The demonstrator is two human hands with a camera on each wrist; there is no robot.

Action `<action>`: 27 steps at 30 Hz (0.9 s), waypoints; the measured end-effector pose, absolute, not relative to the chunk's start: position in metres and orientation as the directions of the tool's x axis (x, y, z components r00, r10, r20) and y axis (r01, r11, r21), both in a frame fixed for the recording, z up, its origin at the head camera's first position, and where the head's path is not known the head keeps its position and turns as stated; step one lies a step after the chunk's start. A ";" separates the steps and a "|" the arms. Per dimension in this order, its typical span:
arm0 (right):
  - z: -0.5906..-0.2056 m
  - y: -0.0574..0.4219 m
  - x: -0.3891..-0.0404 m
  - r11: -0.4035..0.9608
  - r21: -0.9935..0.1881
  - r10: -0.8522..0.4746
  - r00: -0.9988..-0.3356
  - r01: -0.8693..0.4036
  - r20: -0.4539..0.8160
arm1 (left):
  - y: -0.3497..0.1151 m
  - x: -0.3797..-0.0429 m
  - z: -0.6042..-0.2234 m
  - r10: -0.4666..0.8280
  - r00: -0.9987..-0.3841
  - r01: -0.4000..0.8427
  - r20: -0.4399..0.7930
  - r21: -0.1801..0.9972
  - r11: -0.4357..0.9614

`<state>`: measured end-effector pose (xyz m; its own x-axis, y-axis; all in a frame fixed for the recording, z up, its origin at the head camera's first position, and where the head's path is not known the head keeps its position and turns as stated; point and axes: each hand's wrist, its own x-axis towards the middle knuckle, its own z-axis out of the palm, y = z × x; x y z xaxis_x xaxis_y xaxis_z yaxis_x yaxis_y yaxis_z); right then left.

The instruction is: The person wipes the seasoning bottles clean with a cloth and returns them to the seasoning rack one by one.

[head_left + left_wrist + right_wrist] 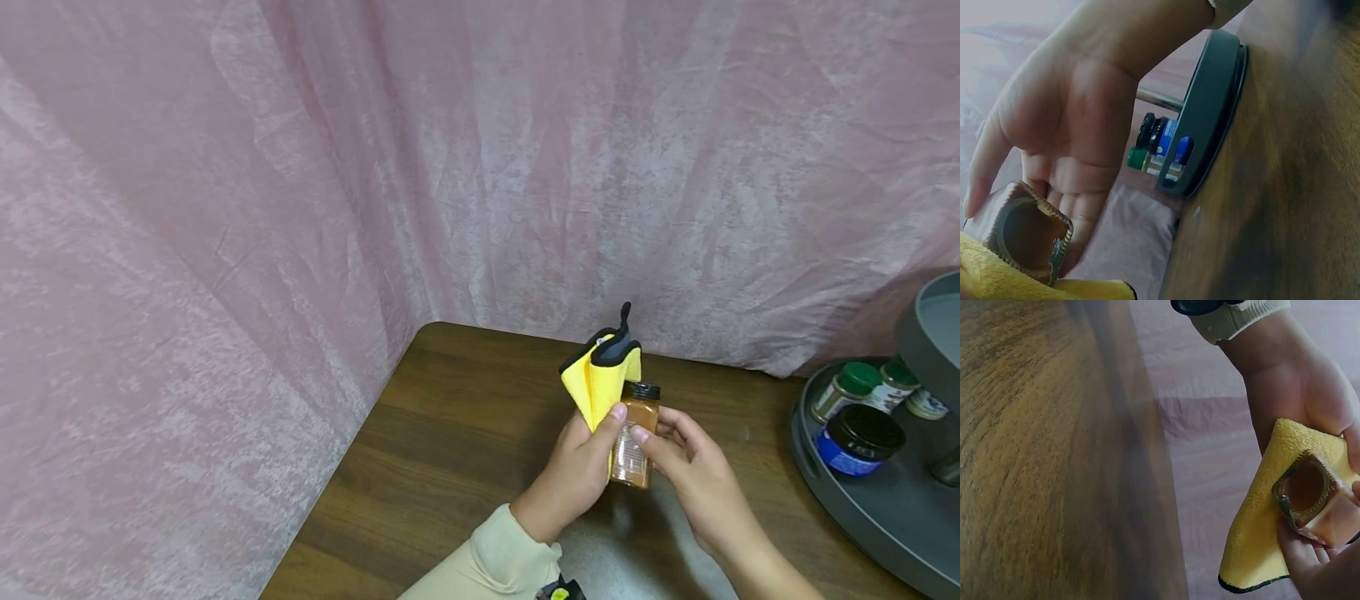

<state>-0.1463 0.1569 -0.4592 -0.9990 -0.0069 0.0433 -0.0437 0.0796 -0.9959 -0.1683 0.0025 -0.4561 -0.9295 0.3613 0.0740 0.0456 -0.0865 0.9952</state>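
Observation:
In the head view, a small spice jar (634, 442) with a black lid and orange-brown contents is held upright above the table, between both hands. My left hand (568, 477) grips a yellow cloth (602, 385) with black edging and a dark loop, and its thumb lies against the jar. From the other side my right hand (703, 483) holds the jar, thumb in front and fingers behind. The square glass base of the jar (1030, 234) shows in the left wrist view. The right wrist view has the cloth (1259, 519) pressed along the jar's side.
At the right stands a grey two-tier turntable (847, 504). Its lower tier bears a blue-labelled jar with a black lid (858, 440) and green-lidded spice jars (846, 392). Pink curtains (525, 167) hang behind the wooden table (442, 417).

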 end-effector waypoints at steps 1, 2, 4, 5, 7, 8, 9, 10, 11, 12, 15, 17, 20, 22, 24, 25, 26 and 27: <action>-0.459 0.157 -0.147 0.084 -0.996 -0.003 -0.999 -0.041 0.041 | 0.003 -0.168 -0.456 0.361 -0.929 0.054 0.080 0.995 -0.082; -0.459 0.157 -0.147 0.080 -0.996 0.004 -0.999 -0.038 0.038 | 0.003 -0.168 -0.456 0.358 -0.929 0.069 0.090 0.995 -0.072; -0.459 0.159 -0.148 0.068 -0.997 0.018 -0.999 -0.032 0.034 | 0.005 -0.168 -0.457 0.351 -0.930 0.100 0.110 0.994 -0.046; -0.459 0.159 -0.149 0.052 -0.998 0.026 -0.999 -0.027 0.028 | 0.006 -0.167 -0.457 0.346 -0.931 0.118 0.120 0.993 -0.026; -0.459 0.161 -0.151 0.016 -1.000 0.044 -0.999 -0.014 0.014 | 0.007 -0.165 -0.458 0.342 -0.931 0.144 0.130 0.990 0.014; -0.459 0.163 -0.152 -0.006 -1.000 0.052 -0.999 -0.005 0.004 | 0.008 -0.164 -0.459 0.343 -0.930 0.152 0.132 0.988 0.033; -0.459 0.164 -0.153 -0.023 -1.000 0.060 -0.998 0.004 -0.005 | 0.009 -0.163 -0.459 0.347 -0.929 0.157 0.132 0.986 0.047; -0.459 0.166 -0.154 -0.051 -0.999 0.067 -0.998 0.009 -0.013 | 0.010 -0.162 -0.459 0.353 -0.926 0.160 0.129 0.985 0.060; -0.459 0.168 -0.156 -0.078 -0.997 0.072 -0.997 0.012 -0.018 | 0.011 -0.161 -0.460 0.359 -0.924 0.165 0.128 0.983 0.075; -0.459 0.170 -0.157 -0.107 -0.994 0.079 -0.997 0.011 -0.019 | 0.012 -0.159 -0.460 0.372 -0.920 0.170 0.128 0.982 0.082; -0.459 0.177 -0.161 -0.195 -0.981 0.103 -0.995 -0.007 -0.014 | 0.016 -0.156 -0.462 0.405 -0.903 0.199 0.142 0.974 0.104; -0.460 0.181 -0.163 -0.233 -0.972 0.122 -0.993 -0.021 -0.008 | 0.018 -0.155 -0.463 0.420 -0.894 0.224 0.156 0.968 0.115; -0.461 0.184 -0.164 -0.248 -0.968 0.135 -0.991 -0.025 -0.009 | 0.019 -0.153 -0.464 0.418 -0.893 0.238 0.168 0.964 0.122; -0.462 0.184 -0.164 -0.234 -0.972 0.119 -0.993 -0.020 -0.008 | 0.020 -0.153 -0.464 0.407 -0.899 0.222 0.161 0.969 0.109; -0.462 0.183 -0.162 -0.197 -0.980 0.079 -0.997 -0.004 -0.012 | 0.019 -0.154 -0.464 0.389 -0.909 0.202 0.148 0.974 0.101; -0.463 0.182 -0.161 -0.178 -0.984 0.056 -0.998 0.002 -0.012 | 0.018 -0.155 -0.464 0.380 -0.913 0.195 0.146 0.976 0.094; -0.463 0.181 -0.159 -0.156 -0.988 0.034 -0.999 0.009 -0.014 | 0.017 -0.156 -0.462 0.373 -0.916 0.191 0.147 0.978 0.084; -0.463 0.179 -0.157 -0.134 -0.991 0.014 -1.000 0.015 -0.017 | 0.016 -0.157 -0.461 0.366 -0.919 0.183 0.145 0.980 0.071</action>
<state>-0.1571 0.1788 -0.4628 -0.9998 0.0141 -0.0168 0.0148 -0.1337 -0.9909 -0.1569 0.0165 -0.4615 -0.9191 0.3663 0.1453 0.1834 0.0713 0.9804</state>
